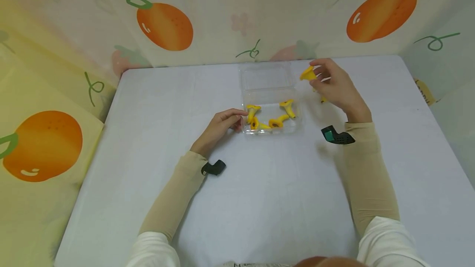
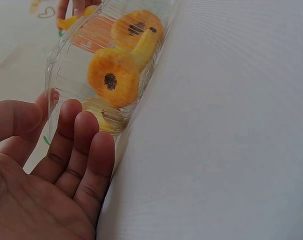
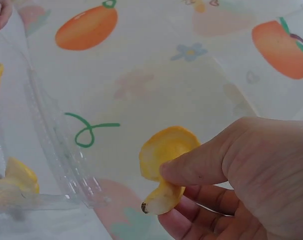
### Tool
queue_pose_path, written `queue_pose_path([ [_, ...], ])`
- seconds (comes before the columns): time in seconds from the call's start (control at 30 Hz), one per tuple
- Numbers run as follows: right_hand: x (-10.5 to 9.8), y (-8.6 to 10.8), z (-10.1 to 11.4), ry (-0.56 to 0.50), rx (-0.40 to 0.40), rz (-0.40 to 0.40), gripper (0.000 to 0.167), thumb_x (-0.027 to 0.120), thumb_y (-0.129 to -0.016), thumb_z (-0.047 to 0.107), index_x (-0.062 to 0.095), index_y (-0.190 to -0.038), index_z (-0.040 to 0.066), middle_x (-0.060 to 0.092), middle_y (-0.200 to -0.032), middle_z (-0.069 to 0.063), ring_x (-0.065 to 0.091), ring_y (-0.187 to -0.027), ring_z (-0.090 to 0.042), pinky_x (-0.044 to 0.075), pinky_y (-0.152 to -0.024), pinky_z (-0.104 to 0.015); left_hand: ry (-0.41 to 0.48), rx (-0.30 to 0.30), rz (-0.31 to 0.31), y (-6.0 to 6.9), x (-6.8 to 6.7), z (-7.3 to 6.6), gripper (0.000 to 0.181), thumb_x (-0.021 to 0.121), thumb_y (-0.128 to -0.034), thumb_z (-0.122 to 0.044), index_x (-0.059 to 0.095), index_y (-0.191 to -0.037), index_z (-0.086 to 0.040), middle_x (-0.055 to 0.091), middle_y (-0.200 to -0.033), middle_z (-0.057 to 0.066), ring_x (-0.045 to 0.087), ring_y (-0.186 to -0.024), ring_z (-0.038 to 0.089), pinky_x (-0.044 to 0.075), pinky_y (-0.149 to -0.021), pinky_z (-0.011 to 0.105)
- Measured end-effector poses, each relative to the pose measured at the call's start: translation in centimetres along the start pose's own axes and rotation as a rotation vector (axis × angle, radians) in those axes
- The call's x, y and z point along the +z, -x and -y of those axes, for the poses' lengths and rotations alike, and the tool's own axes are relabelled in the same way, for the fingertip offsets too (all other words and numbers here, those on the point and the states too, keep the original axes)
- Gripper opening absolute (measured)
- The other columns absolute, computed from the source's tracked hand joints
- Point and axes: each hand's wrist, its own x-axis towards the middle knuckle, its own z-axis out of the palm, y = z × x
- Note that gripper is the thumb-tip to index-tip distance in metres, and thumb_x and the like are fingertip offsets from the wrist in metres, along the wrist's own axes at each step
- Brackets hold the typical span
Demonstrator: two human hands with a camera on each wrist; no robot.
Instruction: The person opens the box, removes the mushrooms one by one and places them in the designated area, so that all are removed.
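head view: clear plastic clamshell box [image 1: 272,131] sits on the white-covered table [image 1: 148,106], lid [image 1: 267,78] flipped back on the far side. right hand [image 1: 335,87] up past the box's far right corner, beside the lid, pinching one yellow trumpet-shaped mushroom [image 1: 308,73] between thumb and fingers; right wrist view shows the thumb across it, dark-tipped stem sticking out. left hand [image 1: 224,125] at the box's left wall, fingers loosely spread, index fingertip touching the box edge, no item held. four more yellow mushrooms [image 1: 287,107] inside the box, dark centers showing on some. yellow bits [image 1: 323,99] right of the box, mostly hidden by the right hand, can't tell count. fruit-print curtain [image 1: 211,24] behind the box.
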Motion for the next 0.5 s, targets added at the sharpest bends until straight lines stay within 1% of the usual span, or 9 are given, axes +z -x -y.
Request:
queue_pose_path([
  [0.1, -0.23, 0.09, -0.13, -0.001, 0.003, -0.014, 0.047, 0.06, -0.098, 0.009, 0.048, -0.144, 0.01, 0.057, -0.128, -0.022, 0.05, -0.1, -0.015, 0.043, -0.08, -0.015, -0.002, -0.004, 0.001, -0.02, 0.0, 0.1, 0.03, 0.048, -0.1059, -0.012, 0.066, -0.126, 0.001, 0.062, -0.09, 0.002, 0.059, -0.078, 0.013, 0.055, -0.074, 0.021],
  [0.3, -0.59, 0.16, -0.39, 0.012, 0.024, -0.046, 0.046, 0.061, -0.098, 0.011, 0.049, -0.143, 0.011, 0.058, -0.126, -0.016, 0.05, -0.098, -0.01, 0.043, -0.085, -0.02, -0.009, -0.005, -0.001, -0.1, 0.01, 0.22, 0.03, 0.048, -0.1061, -0.012, 0.067, -0.126, -0.001, 0.062, -0.091, 0.002, 0.059, -0.078, 0.014, 0.055, -0.074, 0.021],
  [0.5, -0.95, 0.04, -0.81, -0.019, 0.03, -0.082, 0.045, 0.062, -0.097, 0.011, 0.05, -0.141, 0.011, 0.058, -0.116, -0.003, 0.05, -0.095, -0.007, 0.043, -0.085, -0.02, -0.016, -0.008, -0.006, -0.07, -0.03, 0.23, 0.029, 0.049, -0.1059, -0.013, 0.067, -0.126, -0.001, 0.062, -0.091, 0.002, 0.059, -0.079, 0.014, 0.055, -0.076, 0.022],
])
